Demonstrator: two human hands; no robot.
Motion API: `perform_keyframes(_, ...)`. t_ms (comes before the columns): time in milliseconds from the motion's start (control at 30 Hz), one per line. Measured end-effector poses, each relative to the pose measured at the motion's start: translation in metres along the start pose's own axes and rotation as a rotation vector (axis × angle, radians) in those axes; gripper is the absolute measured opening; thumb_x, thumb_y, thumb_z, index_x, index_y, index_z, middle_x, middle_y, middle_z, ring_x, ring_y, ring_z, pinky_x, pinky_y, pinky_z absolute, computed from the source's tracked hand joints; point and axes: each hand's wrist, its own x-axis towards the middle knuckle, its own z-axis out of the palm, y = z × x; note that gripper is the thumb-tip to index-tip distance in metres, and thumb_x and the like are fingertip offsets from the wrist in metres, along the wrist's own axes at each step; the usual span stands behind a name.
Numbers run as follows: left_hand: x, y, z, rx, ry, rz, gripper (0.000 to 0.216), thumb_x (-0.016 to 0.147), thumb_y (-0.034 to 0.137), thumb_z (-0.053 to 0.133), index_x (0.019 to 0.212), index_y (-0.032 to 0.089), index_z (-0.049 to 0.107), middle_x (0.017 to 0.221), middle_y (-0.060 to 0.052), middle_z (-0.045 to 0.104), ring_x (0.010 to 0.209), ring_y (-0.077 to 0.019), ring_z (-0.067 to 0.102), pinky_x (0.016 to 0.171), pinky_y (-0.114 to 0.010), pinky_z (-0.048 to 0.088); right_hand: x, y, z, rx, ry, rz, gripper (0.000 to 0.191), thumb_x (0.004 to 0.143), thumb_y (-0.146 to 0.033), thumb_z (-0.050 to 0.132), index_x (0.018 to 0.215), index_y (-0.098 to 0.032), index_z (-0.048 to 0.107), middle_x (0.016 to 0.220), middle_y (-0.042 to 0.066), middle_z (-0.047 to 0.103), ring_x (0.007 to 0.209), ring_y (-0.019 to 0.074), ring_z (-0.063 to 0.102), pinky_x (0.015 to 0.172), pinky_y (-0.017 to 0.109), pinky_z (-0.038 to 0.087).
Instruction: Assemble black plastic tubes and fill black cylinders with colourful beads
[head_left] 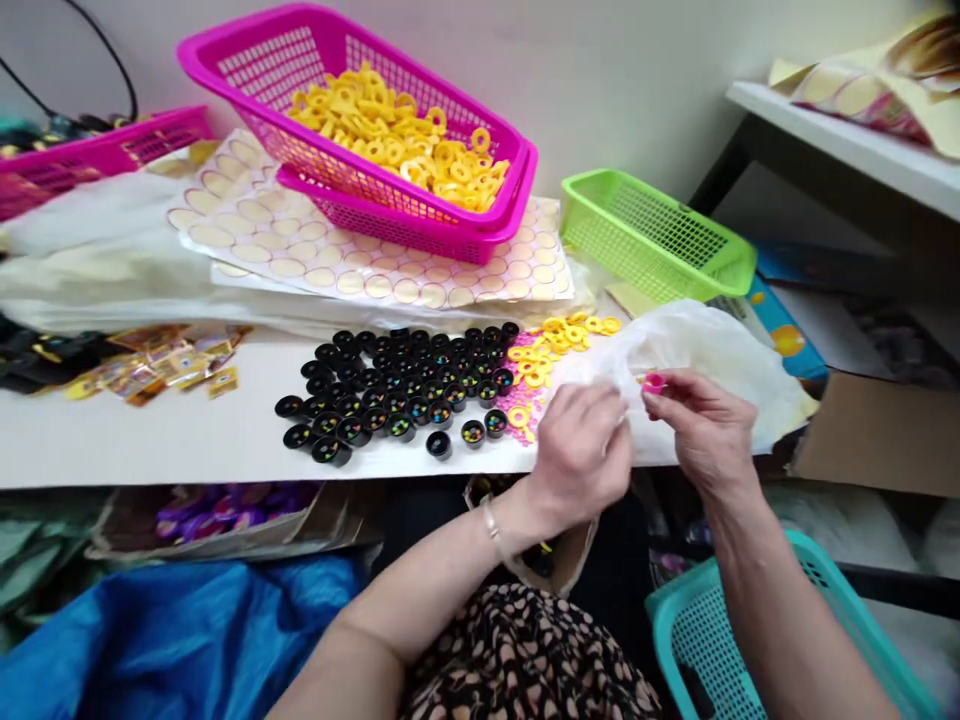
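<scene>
My right hand [705, 428] pinches a small pink ring [653, 382] between thumb and forefinger, just above the table's front edge. My left hand [583, 450] is curled beside it, fingers closed toward the same piece; what it holds is hidden. Both hands hover in front of a crumpled white plastic bag [705, 350]. To their left stands a cluster of several small black cups [397, 395], some with coloured bits inside. Loose yellow rings [559, 340] and tiny pink pieces [521, 400] lie between the cups and the bag.
A tilted pink basket [247, 60] full of yellow rings rests on sticker sheets [300, 245] at the back. An empty green basket [660, 235] stands at right, a teal basket [690, 620] by my right arm, gold packets [165, 365] at left, a blue bag [172, 630] under the table.
</scene>
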Motion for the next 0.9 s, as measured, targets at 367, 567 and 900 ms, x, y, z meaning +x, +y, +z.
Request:
perform_keyframes(367, -0.093, -0.054, -0.126, 0.505, 0.166, -0.055, 0.029, 0.068, 0.001, 0.066, 0.091, 0.018, 0.06, 0.093, -0.009, 0.069, 0.084, -0.0206, 0.062, 0.077, -0.037, 0.05, -0.03, -0.004, 0.096, -0.352, -0.64, -0.205, 0.014, 0.084, -0.012, 0.054, 0.092, -0.02, 0.063, 0.084, 0.003, 0.058, 0.079, 0.015, 0.054, 0.071, 0.028, 0.044)
perform_keyframes(567, -0.111, -0.068, -0.142, 0.56, 0.183, -0.073, 0.029, 0.068, 0.003, 0.067, 0.092, 0.018, 0.059, 0.096, -0.01, 0.068, 0.088, -0.0219, 0.061, 0.077, -0.038, 0.051, -0.026, -0.004, 0.111, -0.681, -0.745, -0.309, 0.018, 0.089, -0.015, 0.045, 0.086, -0.019, 0.062, 0.087, 0.006, 0.056, 0.082, 0.0166, 0.053, 0.07, 0.028, 0.042)
perform_keyframes(900, -0.12, -0.081, -0.143, 0.531, 0.163, -0.144, 0.025, 0.069, 0.005, 0.064, 0.089, 0.02, 0.06, 0.097, -0.01, 0.069, 0.09, -0.0227, 0.062, 0.076, -0.039, 0.052, -0.026, -0.008, 0.121, -1.14, -0.814, -0.617, 0.033, 0.078, 0.0, 0.042, 0.096, -0.018, 0.063, 0.098, 0.01, 0.057, 0.085, 0.022, 0.043, 0.068, 0.031, 0.038)
